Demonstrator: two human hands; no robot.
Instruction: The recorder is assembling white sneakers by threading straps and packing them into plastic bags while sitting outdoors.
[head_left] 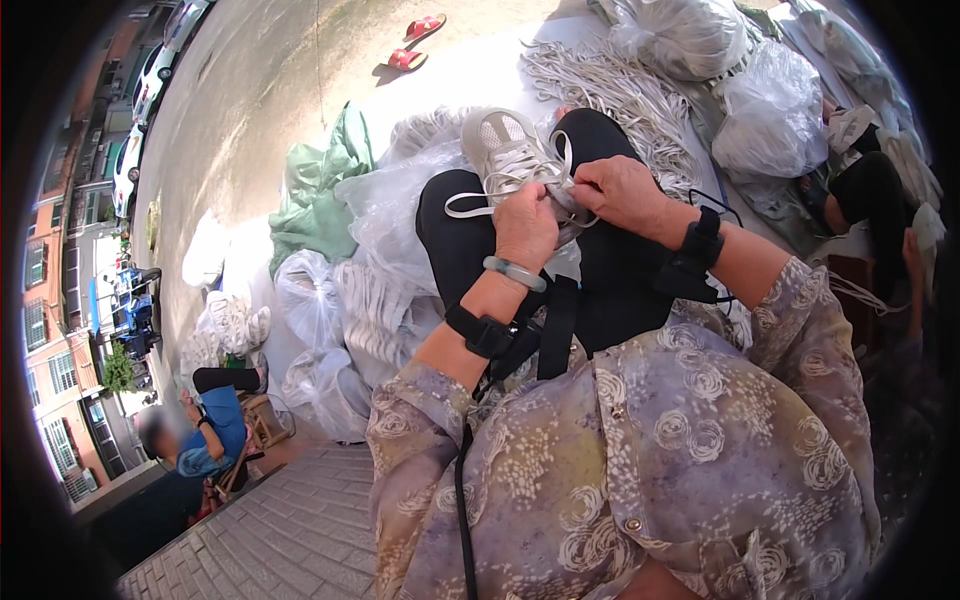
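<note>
A light grey and white sneaker rests between my knees, its toe pointing away from me. White shoelace crosses its front, with loose loops standing out on both sides near the ankle opening. My left hand, with a pale bangle at the wrist, is closed in a pinch on the lace at the upper part of the shoe. From the right, my right hand also pinches the lace there, close to the left one. The fingertips partly cover what they grip.
A heap of white laces lies beyond my right knee. Filled clear plastic bags stand at the right, by another person's legs. Left of me are a green cloth bag and bundled laces. Red slippers lie ahead; a person in blue sits at left.
</note>
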